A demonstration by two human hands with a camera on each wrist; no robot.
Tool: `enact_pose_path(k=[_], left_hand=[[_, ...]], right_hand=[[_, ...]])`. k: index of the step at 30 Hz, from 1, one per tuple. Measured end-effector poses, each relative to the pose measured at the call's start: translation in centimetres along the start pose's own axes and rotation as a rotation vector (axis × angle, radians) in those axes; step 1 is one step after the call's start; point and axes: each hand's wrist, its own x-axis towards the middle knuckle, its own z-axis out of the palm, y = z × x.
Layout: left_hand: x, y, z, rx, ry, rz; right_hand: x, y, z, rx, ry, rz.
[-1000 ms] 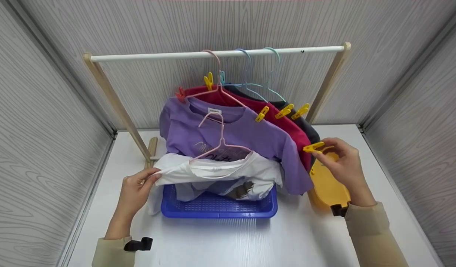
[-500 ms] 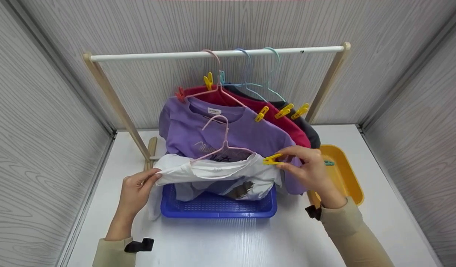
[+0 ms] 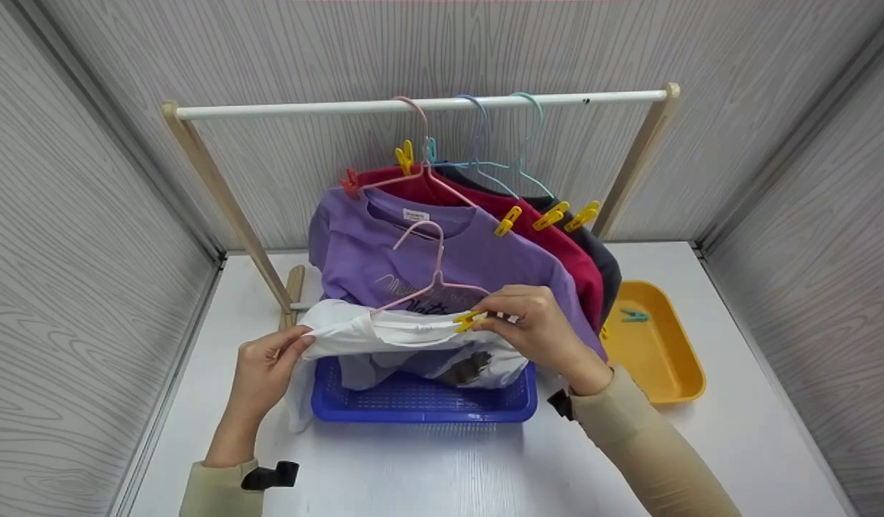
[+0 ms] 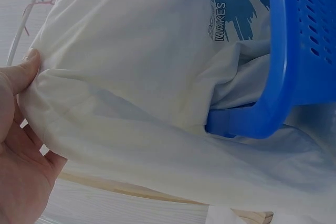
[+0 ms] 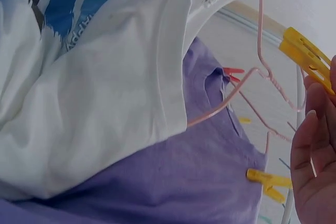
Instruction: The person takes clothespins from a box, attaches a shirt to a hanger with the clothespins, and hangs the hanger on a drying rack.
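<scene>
My left hand (image 3: 266,370) pinches the left sleeve end of a white T-shirt (image 3: 341,332), pulling the fabric taut. A pink hanger (image 3: 439,266) sits inside the shirt's neck, its hook standing free in front of the rack. My right hand (image 3: 538,330) pinches a yellow clothespin (image 3: 467,320) over the right side of the neckline. In the right wrist view that clothespin (image 5: 304,53) appears apart from the cloth. The lower part of the shirt, with a blue print (image 4: 244,3), lies in a blue basket (image 3: 424,416).
Behind, a rack with a white rod (image 3: 291,109) carries a purple shirt (image 3: 513,251), a red one (image 3: 589,280) and a dark one (image 3: 610,262), pinned with several clothespins. At right stands a yellow tray (image 3: 693,366) with a teal clothespin (image 3: 634,315) inside.
My right hand has moved left from above the yellow tray to the white shirt's neckline, carrying the yellow clothespin. The pink hanger has shifted slightly right. My left hand keeps its grip.
</scene>
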Motion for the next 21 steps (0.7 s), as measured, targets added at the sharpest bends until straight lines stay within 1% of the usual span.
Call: enact_pose_path(k=[5, 8, 13, 17, 21], left_hand=[[0.0, 0.1, 0.0, 0.02, 0.0, -0.009], [0.0, 0.0, 0.1, 0.019, 0.001, -0.009], [0.0, -0.1, 0.1, 0.02, 0.01, 0.01], [0.1, -0.1, 0.1, 0.025, 0.015, 0.026], [0.1, -0.1, 0.1, 0.018, 0.019, 0.028]], right_hand=[[0.8, -0.2, 1.0, 0.017, -0.026, -0.025], [1.3, -0.3, 1.6, 0.007, -0.045, -0.03], [2.0, -0.6, 2.5, -0.025, -0.076, -0.036], [2.8, -0.8, 3.6, -0.015, -0.098, -0.043], [3.7, -1.2, 4.7, -0.024, -0.106, -0.07]])
